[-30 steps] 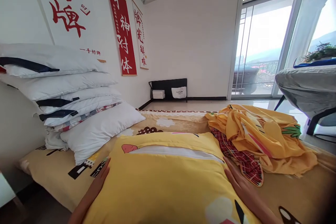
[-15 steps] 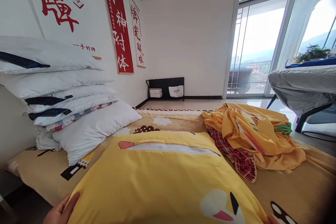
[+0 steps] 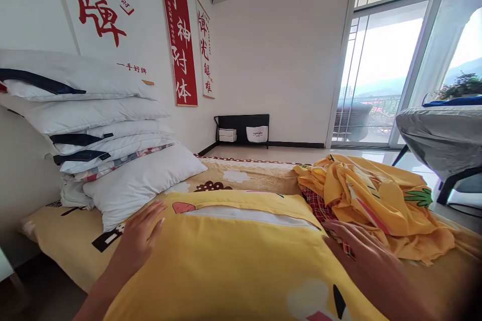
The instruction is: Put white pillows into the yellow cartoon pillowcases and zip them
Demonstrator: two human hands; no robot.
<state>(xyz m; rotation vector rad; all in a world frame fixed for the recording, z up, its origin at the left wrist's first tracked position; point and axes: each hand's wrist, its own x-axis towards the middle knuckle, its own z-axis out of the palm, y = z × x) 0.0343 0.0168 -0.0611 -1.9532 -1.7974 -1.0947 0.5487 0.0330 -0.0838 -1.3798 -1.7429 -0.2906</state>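
Note:
A yellow pillow with cartoon prints lies in front of me on the bed. Its case has a slit near the far edge, where a white strip of the inner pillow shows. My left hand rests along the pillow's left edge, fingers stretched forward and thumb apart. On the other side, my right hand lies at the pillow's right edge with its fingers extended. Neither hand grips anything. Just beyond my right hand is a crumpled heap of yellow fabric with a red plaid cloth partly under it.
White pillows are stacked at the left, one lower white pillow leaning out. A patterned tan sheet covers the bed. A black rack stands by the far wall. At right is a grey-covered table near glass doors.
Both hands have moved forward from the pillow's near corners to its sides, their fingers now extended. The camera view has shifted slightly left. The pillow lies nearly as before.

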